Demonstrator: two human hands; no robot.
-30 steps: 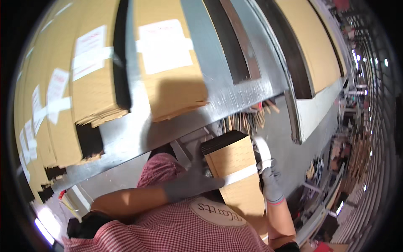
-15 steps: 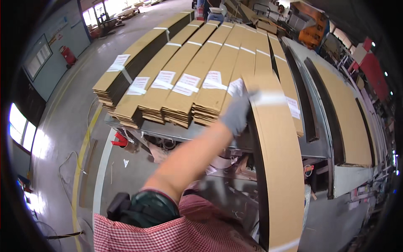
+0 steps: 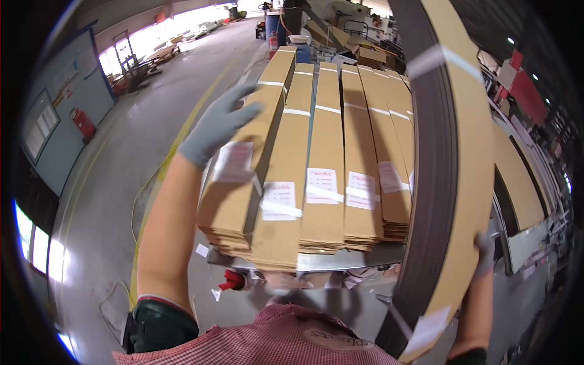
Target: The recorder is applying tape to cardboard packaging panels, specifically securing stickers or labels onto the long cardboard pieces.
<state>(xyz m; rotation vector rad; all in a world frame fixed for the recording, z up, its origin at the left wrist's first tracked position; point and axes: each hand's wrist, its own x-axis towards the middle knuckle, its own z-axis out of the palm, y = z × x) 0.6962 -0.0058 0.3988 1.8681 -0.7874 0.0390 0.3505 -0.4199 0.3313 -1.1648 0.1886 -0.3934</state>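
A long bundle of strapped boards (image 3: pixel 437 146) rises tilted along my right side, with dark stacked edges, a tan cardboard face and white straps. My right hand (image 3: pixel 485 252), in a grey glove, grips its outer edge low down; the bundle partly hides the fingers. My left hand (image 3: pixel 222 125), also gloved, is open with fingers apart over the leftmost strapped cardboard bundle (image 3: pixel 228 204). Whether it touches that bundle I cannot tell. Several similar bundles with white labels lie side by side, lengthwise, to the right of it, among them a labelled bundle (image 3: pixel 319 231).
The bundles lie on a metal table (image 3: pixel 316 261), with a red-handled thing (image 3: pixel 232 280) below its front edge. More boards (image 3: pixel 517 176) lie on a surface at the right. A yellow line (image 3: pixel 164 170) and a loose cable run along the floor at left.
My left hand has left the bundle on the right and moved across to the far-left one. The bundle at right now stands higher and tilted, its dark edges facing me. My right hand has come into view.
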